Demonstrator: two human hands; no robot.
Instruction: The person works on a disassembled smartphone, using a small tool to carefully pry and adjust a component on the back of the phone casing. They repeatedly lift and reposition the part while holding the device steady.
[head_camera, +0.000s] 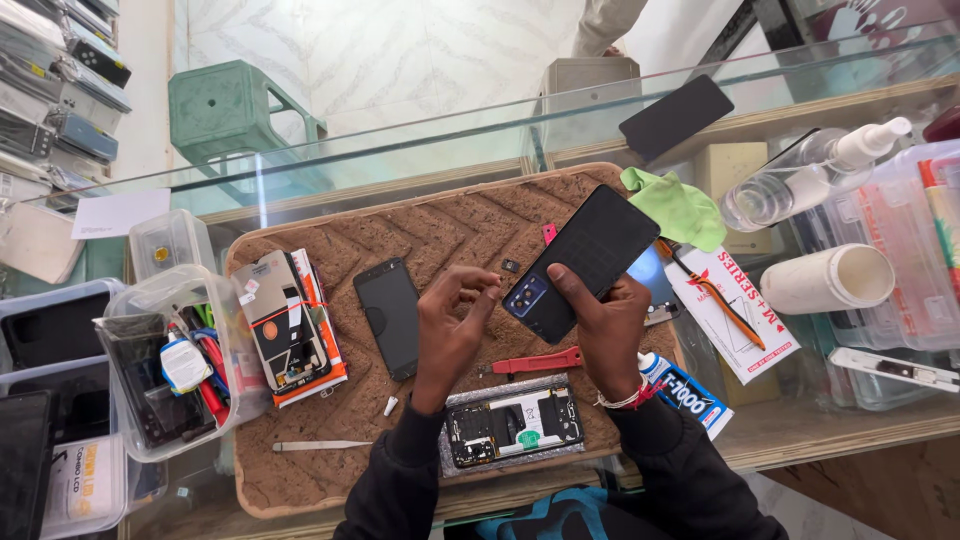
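Your right hand (610, 320) grips black back cover (585, 260) at lower camera end, above brown mat (450, 235). Cover long axis runs up-right, away from you. Your left hand (450, 320) just left of camera corner, fingertips pinched together, nearer that corner; whether they hold anything, cannot tell. Opened phone (512, 422) lies below both hands.

Tiny item in left grip (455, 315) indiscernible
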